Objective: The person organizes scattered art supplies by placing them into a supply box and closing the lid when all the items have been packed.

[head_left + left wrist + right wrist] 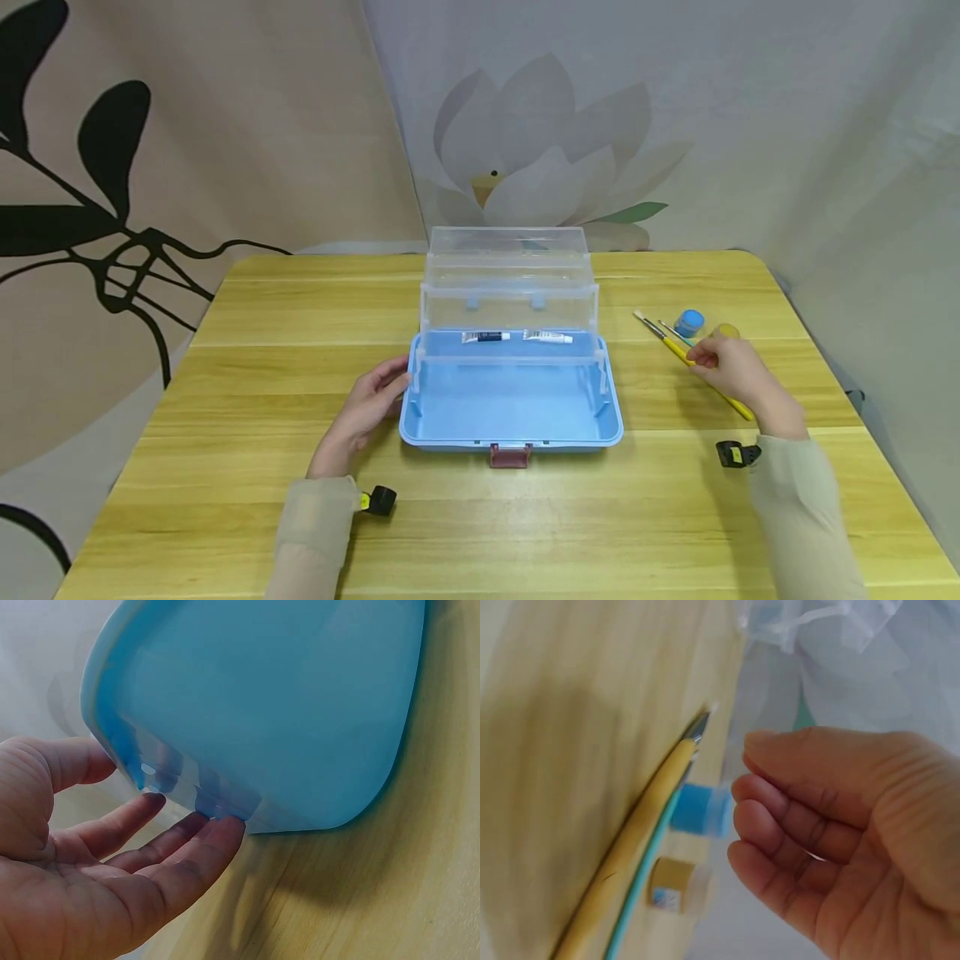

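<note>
A light blue storage box stands on the table, its clear tiered trays raised at the back. Two small paint tubes, one dark and one white, lie in a clear tray. My left hand rests its fingertips on the box's left side; in the left wrist view the fingers are nearly straight. Over a yellow paintbrush hovers my right hand, loosely curled, with nothing between thumb and fingers. A thinner teal brush lies alongside, partly hidden by the hand in the head view.
Beyond the brushes are a blue paint jar and a yellow paint jar, the latter partly behind my right hand in the head view. A reddish latch hangs at the box front. Printed curtains border the wooden table.
</note>
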`<state>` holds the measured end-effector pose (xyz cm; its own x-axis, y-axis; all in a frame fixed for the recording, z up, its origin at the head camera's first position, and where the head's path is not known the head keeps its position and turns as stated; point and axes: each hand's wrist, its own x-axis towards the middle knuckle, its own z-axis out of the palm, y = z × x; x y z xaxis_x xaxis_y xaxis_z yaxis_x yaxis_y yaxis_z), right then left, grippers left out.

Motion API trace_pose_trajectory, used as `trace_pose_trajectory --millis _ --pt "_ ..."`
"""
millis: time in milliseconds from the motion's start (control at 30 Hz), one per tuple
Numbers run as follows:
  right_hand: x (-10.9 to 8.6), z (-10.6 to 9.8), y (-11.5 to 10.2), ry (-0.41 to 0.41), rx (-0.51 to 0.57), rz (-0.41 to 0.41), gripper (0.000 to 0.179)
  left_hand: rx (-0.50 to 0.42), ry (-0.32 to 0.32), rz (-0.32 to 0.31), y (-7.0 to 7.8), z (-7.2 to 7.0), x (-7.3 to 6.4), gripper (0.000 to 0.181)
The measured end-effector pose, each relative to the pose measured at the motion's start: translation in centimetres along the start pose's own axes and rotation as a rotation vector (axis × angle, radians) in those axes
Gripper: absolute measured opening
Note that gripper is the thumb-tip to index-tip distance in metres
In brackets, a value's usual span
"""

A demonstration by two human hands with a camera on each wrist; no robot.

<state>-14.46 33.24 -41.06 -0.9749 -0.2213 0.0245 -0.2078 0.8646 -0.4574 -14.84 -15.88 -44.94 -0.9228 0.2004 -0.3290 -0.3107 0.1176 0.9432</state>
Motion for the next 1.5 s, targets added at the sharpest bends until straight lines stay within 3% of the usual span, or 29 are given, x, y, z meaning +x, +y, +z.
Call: trace_pose_trajectory --millis 500,800,1500 --pt "-1.6 1.2 2.9 0.013 -0.007 0.069 0.008 -0.009 -0.010 0.005 -0.1 -0.1 0.0 0.047" --pt "-1.9 1.3 3.4 -0.002 -0.003 0.126 0.008 -0.004 -0.008 0.009 -0.2 0.0 0.0 0.046" --pt "-1.9 1.3 3.9 -0.031 -0.011 0.164 0.008 -0.004 0.001 0.009 -0.2 0.0 0.1 0.046"
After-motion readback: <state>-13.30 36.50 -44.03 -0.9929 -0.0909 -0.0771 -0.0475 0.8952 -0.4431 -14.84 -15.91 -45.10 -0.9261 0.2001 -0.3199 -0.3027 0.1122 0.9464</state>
